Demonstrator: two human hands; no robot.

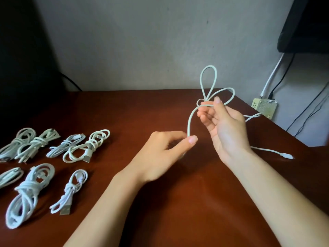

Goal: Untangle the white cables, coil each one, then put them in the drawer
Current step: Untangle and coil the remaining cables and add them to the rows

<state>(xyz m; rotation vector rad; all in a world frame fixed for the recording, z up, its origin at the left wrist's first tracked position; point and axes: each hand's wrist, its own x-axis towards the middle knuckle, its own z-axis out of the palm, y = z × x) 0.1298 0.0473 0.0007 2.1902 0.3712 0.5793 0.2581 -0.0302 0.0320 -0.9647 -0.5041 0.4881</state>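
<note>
While the person is working over the brown table [178, 202], white cable [189, 122]: it is hanging in the air above the table's middle, two loops standing up from the right hand [226, 129] and one strand arching down to the left hand [160, 154].
Right grip: thumb and fingers are pinching the cable where the loops cross, palm turned toward the person.
Left grip: thumb and forefinger are nipping the arched strand lower down, nearer the table's top.
Plug: the plug end [287, 155] is lying on the table's right side, near that edge, its lead trailing out from behind the right wrist.
Handling: light and springy, I'd say. The loops are holding their own shape, so they are likely pushing to spring open if the pinch is slackening, and the smooth jacket is probably sliding easily.
Where to hold: the crossing point for the coil and the running strand for feeding, rather than the plug joint.
Done already: coiled bundles [32, 189] are lying on the table's left part.
Drawer: none is showing.
</note>
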